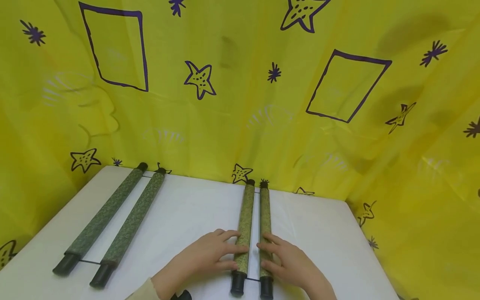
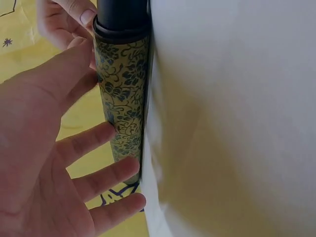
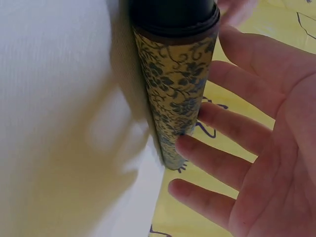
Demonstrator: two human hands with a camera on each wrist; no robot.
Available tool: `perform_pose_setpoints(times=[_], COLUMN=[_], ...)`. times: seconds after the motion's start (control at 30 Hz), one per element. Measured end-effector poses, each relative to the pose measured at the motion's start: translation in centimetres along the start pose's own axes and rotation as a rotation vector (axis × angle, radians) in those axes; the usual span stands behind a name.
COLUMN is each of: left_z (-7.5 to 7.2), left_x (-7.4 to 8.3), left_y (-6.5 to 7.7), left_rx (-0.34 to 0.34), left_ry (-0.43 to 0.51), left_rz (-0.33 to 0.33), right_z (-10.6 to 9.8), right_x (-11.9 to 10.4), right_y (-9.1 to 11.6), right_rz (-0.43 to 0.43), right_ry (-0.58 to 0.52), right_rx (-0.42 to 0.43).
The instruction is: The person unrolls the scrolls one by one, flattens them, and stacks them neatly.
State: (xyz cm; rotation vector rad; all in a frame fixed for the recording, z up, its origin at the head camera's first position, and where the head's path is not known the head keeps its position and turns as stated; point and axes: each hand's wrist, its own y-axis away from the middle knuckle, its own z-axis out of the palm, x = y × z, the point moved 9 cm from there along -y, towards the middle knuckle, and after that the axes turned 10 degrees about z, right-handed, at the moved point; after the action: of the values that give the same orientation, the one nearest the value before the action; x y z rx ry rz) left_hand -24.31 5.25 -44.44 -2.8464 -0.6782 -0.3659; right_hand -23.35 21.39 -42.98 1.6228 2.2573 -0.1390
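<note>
A gold-green scroll with a dark floral pattern lies on the white table, wound into a left roll (image 1: 246,212) and a right roll (image 1: 265,212) side by side. Black knobs cap both ends. My left hand (image 1: 208,252) rests its spread fingers along the near part of the left roll. Across the narrow gap, my right hand (image 1: 294,263) lays its fingertips on the right roll. In the left wrist view the left fingers (image 2: 106,175) are nearly straight beside the patterned surface. The right fingers (image 3: 212,158) are likewise extended, with the thumb near the black knob.
A second, darker green scroll (image 1: 108,204), also in two rolls, lies slanted on the left of the white table (image 1: 195,204). A black object (image 1: 183,296) shows partly beside my left forearm. Yellow cloth (image 1: 240,137) with purple stars and frames hangs behind the table.
</note>
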Motion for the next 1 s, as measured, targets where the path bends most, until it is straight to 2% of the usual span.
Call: perform_pose_setpoints(times=[0.13, 0.3, 0.47, 0.77, 1.0], left_z=[-0.3, -0.5, -0.8, -1.0, -1.1], left_x=[0.1, 0.2, 0.3, 0.2, 0.0], left_y=[0.2, 0.4, 0.2, 0.6, 0.6], left_rx=[0.017, 0.040, 0.070, 0.084, 0.110], left_ry=[-0.031, -0.031, -0.039, -0.061, -0.092], left_rz=[0.024, 0.050, 0.071, 0.042, 0.068], right_z=[-0.1, -0.6, -0.7, -1.0, -1.0], right_x=[0.3, 0.2, 0.4, 0.8, 1.3], right_y=[0.1, 0.3, 0.3, 0.3, 0.4], right_rz=[0.005, -0.036, -0.033, -0.023, -0.002], right_ry=[0.031, 0.041, 0.032, 0.011, -0.011], right_rx=[0.016, 0.070, 0.056, 0.039, 0.012])
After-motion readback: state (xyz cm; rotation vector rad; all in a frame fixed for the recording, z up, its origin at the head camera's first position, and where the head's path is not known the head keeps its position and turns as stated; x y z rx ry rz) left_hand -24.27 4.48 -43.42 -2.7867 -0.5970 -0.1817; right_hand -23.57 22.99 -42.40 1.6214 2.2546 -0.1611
